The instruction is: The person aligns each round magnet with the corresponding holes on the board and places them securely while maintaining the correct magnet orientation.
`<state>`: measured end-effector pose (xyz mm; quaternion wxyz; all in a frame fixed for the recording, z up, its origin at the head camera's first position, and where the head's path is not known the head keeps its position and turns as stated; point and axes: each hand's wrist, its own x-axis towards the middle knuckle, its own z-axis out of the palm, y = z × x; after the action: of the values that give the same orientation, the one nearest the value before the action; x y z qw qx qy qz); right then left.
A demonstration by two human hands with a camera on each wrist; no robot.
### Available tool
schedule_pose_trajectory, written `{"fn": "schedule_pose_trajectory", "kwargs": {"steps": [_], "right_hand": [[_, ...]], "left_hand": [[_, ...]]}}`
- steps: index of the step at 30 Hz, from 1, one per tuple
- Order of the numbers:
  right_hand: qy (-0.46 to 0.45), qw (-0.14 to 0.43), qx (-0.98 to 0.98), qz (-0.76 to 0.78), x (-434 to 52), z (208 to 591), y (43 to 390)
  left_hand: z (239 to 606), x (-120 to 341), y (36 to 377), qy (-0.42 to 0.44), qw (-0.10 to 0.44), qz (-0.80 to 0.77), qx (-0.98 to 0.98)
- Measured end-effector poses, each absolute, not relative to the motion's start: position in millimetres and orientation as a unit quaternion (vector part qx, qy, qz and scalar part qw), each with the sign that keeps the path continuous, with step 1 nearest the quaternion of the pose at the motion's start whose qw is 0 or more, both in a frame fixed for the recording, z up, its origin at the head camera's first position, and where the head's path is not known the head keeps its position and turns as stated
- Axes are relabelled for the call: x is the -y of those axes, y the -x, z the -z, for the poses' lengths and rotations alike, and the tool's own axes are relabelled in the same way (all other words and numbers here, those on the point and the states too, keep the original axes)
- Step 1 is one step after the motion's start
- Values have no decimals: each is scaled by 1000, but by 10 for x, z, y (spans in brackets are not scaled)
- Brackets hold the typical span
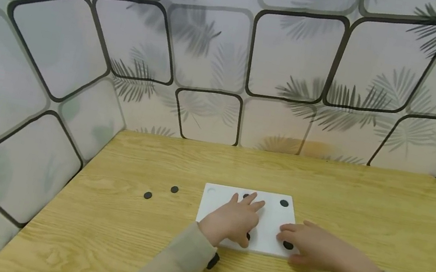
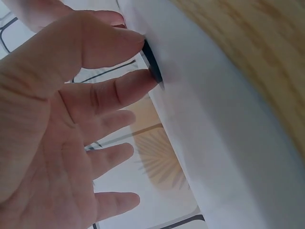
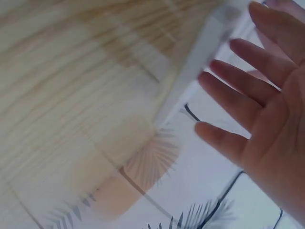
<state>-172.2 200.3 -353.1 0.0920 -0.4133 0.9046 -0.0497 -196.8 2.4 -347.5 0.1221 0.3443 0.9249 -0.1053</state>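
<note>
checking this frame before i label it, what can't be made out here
- Head view: the left hand covers the middle of the white board, so the count of black discs there is hidden; one far disc shows clearly.
- Head view: the right hand partly covers a near disc.
- Left wrist view: thumb and forefinger pinch a black disc, seen edge-on.
- Right wrist view: blurred; no disc shows.

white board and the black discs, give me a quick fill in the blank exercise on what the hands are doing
1. The left hand pinches a black disc against the ____ board.
2. Loose on the wooden table, left of the board, lie ____ black discs: one and another.
3. The right hand rests on the board with fingers ____, curled round nothing.

Missing words: white; two; straight
</note>
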Motion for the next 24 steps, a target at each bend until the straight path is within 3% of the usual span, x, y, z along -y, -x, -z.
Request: {"fn": "schedule_pose_trajectory", "kwargs": {"steps": [11,18,24], "right_hand": [[482,-14,-876,-13,-2048,3643,1736],[500,-45,-864,-33,-2080,3713,1708],[492,-40,-869,-44,-2082,3728,1680]], "left_hand": [[3466,-10,1972,-333,130,86,-930],[3465,23,1968,-336,126,87,-929],[3464,49,1965,-337,122,85,-930]]}}
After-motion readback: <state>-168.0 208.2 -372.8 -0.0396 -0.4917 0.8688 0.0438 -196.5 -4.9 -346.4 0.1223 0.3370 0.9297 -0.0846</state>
